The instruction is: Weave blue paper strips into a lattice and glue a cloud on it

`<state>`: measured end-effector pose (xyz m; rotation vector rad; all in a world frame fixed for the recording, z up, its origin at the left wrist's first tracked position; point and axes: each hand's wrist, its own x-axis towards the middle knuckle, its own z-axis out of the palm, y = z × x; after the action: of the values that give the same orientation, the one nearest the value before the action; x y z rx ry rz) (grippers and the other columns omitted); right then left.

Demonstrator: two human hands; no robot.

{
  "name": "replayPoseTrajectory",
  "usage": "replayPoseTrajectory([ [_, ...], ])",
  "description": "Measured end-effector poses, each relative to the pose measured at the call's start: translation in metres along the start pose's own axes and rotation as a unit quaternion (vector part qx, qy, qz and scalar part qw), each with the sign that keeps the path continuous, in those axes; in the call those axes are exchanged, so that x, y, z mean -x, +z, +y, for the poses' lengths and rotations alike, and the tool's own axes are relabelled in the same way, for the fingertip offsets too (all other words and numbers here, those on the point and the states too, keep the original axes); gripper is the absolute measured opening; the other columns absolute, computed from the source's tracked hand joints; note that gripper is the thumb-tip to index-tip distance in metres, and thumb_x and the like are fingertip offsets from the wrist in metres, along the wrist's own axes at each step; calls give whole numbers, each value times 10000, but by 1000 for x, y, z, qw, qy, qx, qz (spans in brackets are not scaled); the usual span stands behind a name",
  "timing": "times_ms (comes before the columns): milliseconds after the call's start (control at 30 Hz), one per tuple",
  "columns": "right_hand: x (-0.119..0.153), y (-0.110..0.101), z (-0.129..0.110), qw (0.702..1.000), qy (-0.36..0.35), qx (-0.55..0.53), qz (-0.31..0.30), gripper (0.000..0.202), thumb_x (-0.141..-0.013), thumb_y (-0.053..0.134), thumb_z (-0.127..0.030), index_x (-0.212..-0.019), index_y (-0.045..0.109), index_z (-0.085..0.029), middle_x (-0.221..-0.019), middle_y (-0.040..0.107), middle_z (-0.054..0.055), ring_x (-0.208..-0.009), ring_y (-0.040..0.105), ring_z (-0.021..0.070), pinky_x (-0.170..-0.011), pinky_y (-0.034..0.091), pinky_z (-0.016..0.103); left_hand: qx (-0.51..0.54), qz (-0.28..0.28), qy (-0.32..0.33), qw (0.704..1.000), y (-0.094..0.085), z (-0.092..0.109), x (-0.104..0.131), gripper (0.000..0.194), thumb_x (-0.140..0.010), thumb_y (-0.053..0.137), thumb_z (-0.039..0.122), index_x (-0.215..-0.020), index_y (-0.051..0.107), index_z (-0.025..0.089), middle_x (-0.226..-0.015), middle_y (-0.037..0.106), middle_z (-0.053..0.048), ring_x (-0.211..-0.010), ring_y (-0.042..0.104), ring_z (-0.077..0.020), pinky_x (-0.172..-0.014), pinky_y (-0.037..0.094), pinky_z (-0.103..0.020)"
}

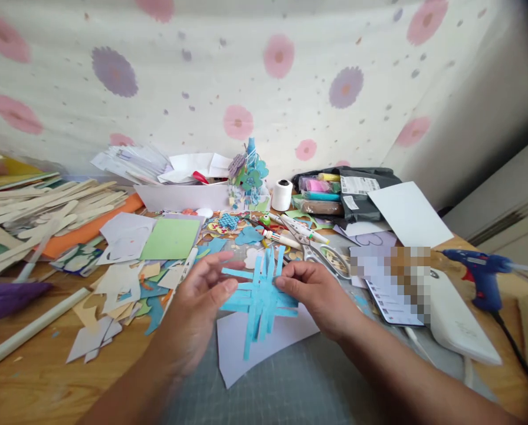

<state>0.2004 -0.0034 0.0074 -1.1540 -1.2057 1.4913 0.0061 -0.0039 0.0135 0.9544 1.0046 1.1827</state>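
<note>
Viewing remotely through the head camera, I report on a blue paper weave, made of crossed strips with uneven ends, held raised over the lavender sheet, which I use as my reference.

I find the right hand with its grip pinching the weave's upper right edge between thumb and forefinger. The left hand has its thumb at the left strip ends and its fingers loosely spread; whether that grip presses on the paper I cannot tell. In my judgement, the hands take opposite edges so that loose strips do not slide apart.

Beneath the lavender sheet lies a grey cutting mat, presumably there to protect the wooden worktop. I note scissors beyond the sheet to the right, probably set there for easy reach. Left of the sheet are paper scraps, with a green square just behind them. Right of the sheet I record a phone, partly masked, then a white device. Farthest right of it is a blue glue gun, likely placed aside to spare the paper.
</note>
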Motion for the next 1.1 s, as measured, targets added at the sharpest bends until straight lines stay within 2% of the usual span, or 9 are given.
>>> replayPoseTrajectory([
  [67, -1, -3, -1, 999, 15, 24, -16, 320, -693, 729, -433, -633, 557, -171, -562, 452, -53, -513, 359, 86, -499, 271, 238, -90, -41, 16, 995, -9, 5, -6, 340, -741, 729, 331, -1053, 637, 231, -1089, 696, -63, -1024, 627, -226, -790, 513, -285],
  [167, 0, -5, 0, 997, 19, 57, -42, 273, -703, 704, -388, -624, 555, -175, -556, 438, -53, -513, 351, 87, -486, 263, 236, -222, -86, 21, 971, -13, 5, -9, 323, -724, 727, 331, -1020, 661, 219, -964, 713, -62, -913, 652, -227, -740, 509, -285],
  [400, -2, -4, 3, 996, 2, 84, -26, 261, -735, 678, -398, -649, 574, -175, -562, 432, -53, -511, 341, 87, -484, 260, 235, -418, -68, 97, 901, -3, 1, -2, 144, -771, 636, 356, -702, 664, 233, -634, 626, 22, -595, 555, -165, -553, 389, -244],
  [600, -5, -1, 10, 994, -48, 85, 44, 310, -765, 649, -473, -680, 552, -191, -587, 428, -46, -541, 369, 107, -492, 292, 237, -369, -65, 83, 923, -3, -1, -3, 197, -794, 603, 361, -658, 624, 220, -614, 538, 34, -598, 496, -147, -556, 365, -229],
  [667, -5, -2, 8, 993, -54, 95, 48, 301, -762, 650, -464, -691, 550, -189, -593, 426, -47, -543, 365, 105, -498, 287, 237, -336, -96, 47, 936, -6, 1, -5, 206, -787, 618, 388, -673, 648, 218, -612, 554, 26, -592, 503, -149, -548, 368, -229],
  [767, -3, -3, 3, 993, -41, 105, 17, 304, -754, 646, -458, -676, 538, -185, -589, 427, -49, -530, 356, 98, -491, 274, 234, -254, -146, -14, 956, -11, 6, -7, 219, -756, 657, 433, -796, 720, 227, -712, 670, -16, -668, 593, -189, -599, 432, -253],
  [833, -1, -4, 0, 993, -25, 112, -9, 299, -755, 643, -452, -677, 539, -183, -587, 440, -45, -520, 359, 96, -482, 272, 232, -207, -139, -30, 968, -11, 8, -7, 240, -725, 694, 423, -863, 732, 231, -802, 713, -40, -728, 629, -212, -649, 465, -276],
  [967, 2, -4, -2, 990, -9, 132, -42, 286, -767, 640, -432, -666, 543, -182, -571, 459, -43, -508, 371, 91, -470, 280, 222, -210, -144, -61, 965, -6, 5, -4, 207, -707, 709, 397, -753, 693, 196, -691, 657, -13, -613, 577, -161, -573, 430, -246],
  [1100, 2, -2, -1, 987, -14, 147, -67, 267, -767, 657, -403, -654, 567, -179, -558, 476, -42, -517, 390, 91, -465, 302, 212, -243, -133, -32, 960, -2, -3, -3, 208, -746, 659, 388, -688, 637, 190, -626, 590, 15, -572, 522, -137, -542, 397, -234],
])
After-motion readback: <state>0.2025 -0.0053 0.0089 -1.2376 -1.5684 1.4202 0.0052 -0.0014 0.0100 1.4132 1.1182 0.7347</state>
